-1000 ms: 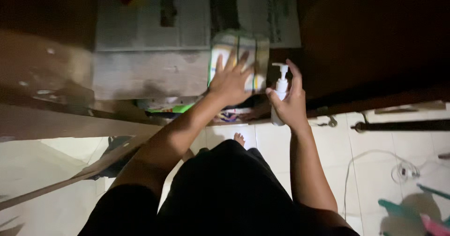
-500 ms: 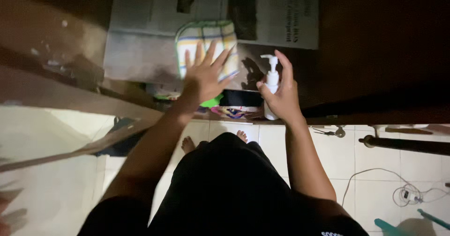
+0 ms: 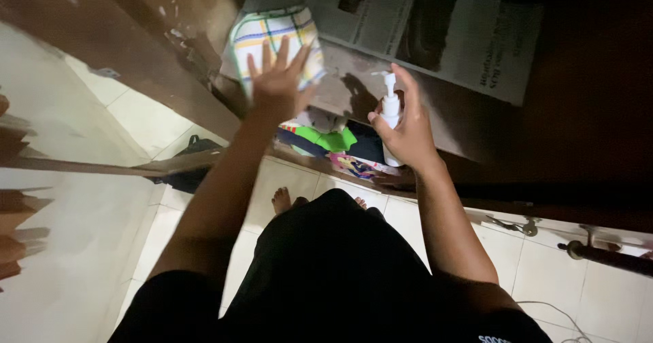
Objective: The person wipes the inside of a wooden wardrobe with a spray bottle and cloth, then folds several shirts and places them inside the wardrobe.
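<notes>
My left hand [image 3: 275,81] lies flat with fingers spread on a folded checked cloth [image 3: 269,33], white with green, yellow and blue lines, pressed on a shelf lined with newspaper [image 3: 435,30]. My right hand [image 3: 405,128] grips a white pump bottle [image 3: 390,111] upright, with the forefinger raised beside the pump head. The bottle stands just right of the cloth, over the shelf's front edge.
A brown wooden board [image 3: 136,50] slants along the left. Folded bright clothes [image 3: 330,142] lie on a lower shelf under my hands. White floor tiles [image 3: 490,248], my bare feet [image 3: 282,199] and a dark metal rod [image 3: 605,256] at the right lie below.
My left hand has slid the cloth leftward along the shelf lining. The view has tilted and swung. The bottle stays upright in my right hand.
</notes>
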